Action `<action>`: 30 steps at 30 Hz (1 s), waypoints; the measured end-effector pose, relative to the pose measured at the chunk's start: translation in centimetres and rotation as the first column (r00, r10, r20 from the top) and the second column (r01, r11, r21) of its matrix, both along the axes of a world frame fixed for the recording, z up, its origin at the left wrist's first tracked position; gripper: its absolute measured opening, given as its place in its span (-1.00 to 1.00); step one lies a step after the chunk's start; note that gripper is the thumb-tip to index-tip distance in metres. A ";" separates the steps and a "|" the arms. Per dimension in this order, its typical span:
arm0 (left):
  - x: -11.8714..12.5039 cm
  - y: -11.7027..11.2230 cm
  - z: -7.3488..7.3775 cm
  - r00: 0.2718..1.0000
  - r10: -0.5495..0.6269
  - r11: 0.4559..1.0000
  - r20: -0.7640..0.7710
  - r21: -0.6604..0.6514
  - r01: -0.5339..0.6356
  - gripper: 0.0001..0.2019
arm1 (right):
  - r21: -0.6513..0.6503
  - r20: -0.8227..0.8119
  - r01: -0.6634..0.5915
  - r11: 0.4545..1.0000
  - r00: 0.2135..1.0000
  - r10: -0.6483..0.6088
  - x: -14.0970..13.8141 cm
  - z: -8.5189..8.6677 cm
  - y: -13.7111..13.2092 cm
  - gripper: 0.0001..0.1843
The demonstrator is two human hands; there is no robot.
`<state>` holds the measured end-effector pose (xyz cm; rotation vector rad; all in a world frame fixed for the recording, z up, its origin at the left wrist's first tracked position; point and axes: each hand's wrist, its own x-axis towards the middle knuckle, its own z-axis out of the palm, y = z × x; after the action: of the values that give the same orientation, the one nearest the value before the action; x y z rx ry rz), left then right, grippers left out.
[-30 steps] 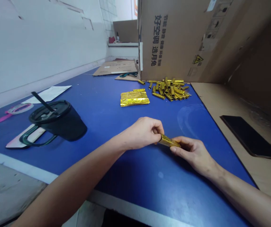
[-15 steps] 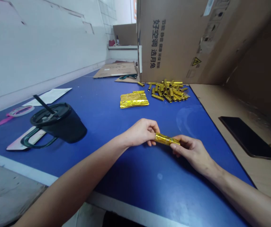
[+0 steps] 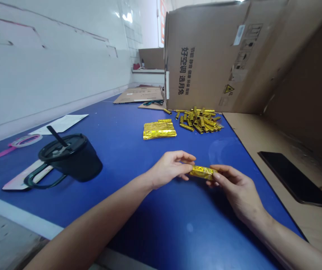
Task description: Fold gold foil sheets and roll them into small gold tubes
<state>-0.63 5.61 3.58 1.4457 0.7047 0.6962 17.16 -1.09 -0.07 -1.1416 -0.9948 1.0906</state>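
Between my hands is a small gold foil roll (image 3: 202, 172), held lengthwise just above the blue table (image 3: 161, 221). My left hand (image 3: 175, 167) pinches its left end between thumb and fingers. At the other end, my right hand (image 3: 232, 183) grips it with thumb on the near side and fingers behind. Farther back lies a flat stack of gold foil sheets (image 3: 159, 130), with a thin gold strip along its far edge. To the right of the stack is a loose heap of gold foil rolls (image 3: 202, 122), several of them hollow at the ends.
A dark lidded mug with a straw (image 3: 73, 157) stands at left, near a tape roll (image 3: 26, 140) and white paper (image 3: 62, 123). A large cardboard box (image 3: 206, 67) rises behind the heap. A black phone (image 3: 297, 178) lies on cardboard at right. Flattened cardboard (image 3: 138, 95) lies at the back.
The gold foil roll has turned to lie more level, and its surface facing me looks flatter. My left fingers have straightened out. The view has tilted up slightly.
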 end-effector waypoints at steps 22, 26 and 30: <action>1.6 -1.6 -2.7 0.995 0.097 0.989 0.027 0.107 -0.099 -0.79 | -0.020 -0.059 -0.099 0.995 0.993 0.098 -0.5 -0.1 -0.2 -0.72; 1.5 -1.5 -3.0 0.986 0.166 0.962 0.002 0.218 -0.163 -0.82 | -0.038 -0.087 -0.118 0.992 0.990 0.114 -0.6 -0.3 -0.2 -0.70; 1.5 -1.6 -3.1 0.987 0.151 0.971 0.053 0.178 -0.158 -0.83 | -0.037 -0.105 -0.115 0.993 0.988 0.110 -0.5 -0.3 -0.2 -0.73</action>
<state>0.85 4.05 0.46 1.5499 0.7441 0.9278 16.63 -1.25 -0.37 -1.0626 -0.9679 1.2545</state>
